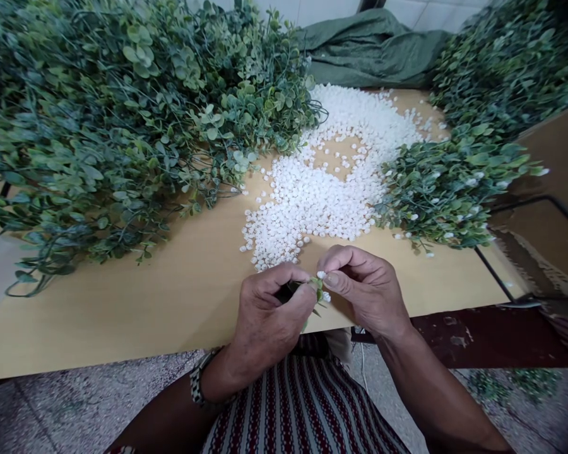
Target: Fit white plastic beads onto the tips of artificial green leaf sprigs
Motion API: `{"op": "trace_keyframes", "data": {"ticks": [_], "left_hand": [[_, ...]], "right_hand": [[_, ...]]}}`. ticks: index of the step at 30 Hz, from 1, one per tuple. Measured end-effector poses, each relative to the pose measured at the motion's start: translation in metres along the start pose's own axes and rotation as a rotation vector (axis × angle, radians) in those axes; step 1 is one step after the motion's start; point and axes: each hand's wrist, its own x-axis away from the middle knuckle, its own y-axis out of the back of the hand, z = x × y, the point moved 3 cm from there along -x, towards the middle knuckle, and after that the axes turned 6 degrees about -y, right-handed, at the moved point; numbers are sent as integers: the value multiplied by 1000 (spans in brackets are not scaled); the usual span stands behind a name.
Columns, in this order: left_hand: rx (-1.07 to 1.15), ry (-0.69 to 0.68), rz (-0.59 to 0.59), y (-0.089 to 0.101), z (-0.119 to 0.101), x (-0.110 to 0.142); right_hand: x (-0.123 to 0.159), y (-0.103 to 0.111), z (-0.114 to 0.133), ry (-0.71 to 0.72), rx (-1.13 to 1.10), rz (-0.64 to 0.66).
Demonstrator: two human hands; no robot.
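My left hand (272, 312) is closed in a pinch around an artificial leaf sprig (318, 291), over the front of the table. Most of the sprig is hidden by the fingers; a few green leaves and a white bud (326, 296) show. My right hand (372, 290) pinches a small white flower bead (320, 275) between thumb and forefinger, at the sprig's tip. Just beyond both hands spreads a heap of white flower beads (312, 195).
Piles of artificial greenery cover the table's left (137, 126) and back right (511, 63). A bunch with white tips (449, 183) lies right of the beads. Dark green cloth (373, 50) sits behind. A cardboard box (553, 189) and black metal frame (495, 274) stand at right.
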Motion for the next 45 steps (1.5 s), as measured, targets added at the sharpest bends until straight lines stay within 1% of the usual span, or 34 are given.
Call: {"op": "trace_keyframes", "data": {"ticks": [4,7,15,20,24,26,30,33,37,41,45], "left_hand": [[-18,20,-13,0,1,0],[-21,42,-34,0,2,0],[17,76,-45,1,3,0],[-13,21,-51,2,2,-2],[-21,-13,-18,2,1,-3],[-11,-19,-14,2,2,-3],[-9,-14,-52,1,3,-3],[-17,2,-67,0,3,-2],[-18,-1,-45,0,4,-2],[-39,0,-18,0,4,-2],[-63,2,22,0,5,-3]], "right_hand": [[0,-1,2,33,41,-9],[1,-4,5,86,44,-4],[4,-10,10,189,97,-13],[4,-11,6,159,104,-64],[5,-8,3,111,105,-101],[5,-7,2,103,107,-95],[6,-6,-1,98,92,-115],[6,-7,-1,129,77,-139],[8,-8,0,189,78,-142],[10,-7,3,233,145,-138],[9,-5,8,289,216,-84]]}}
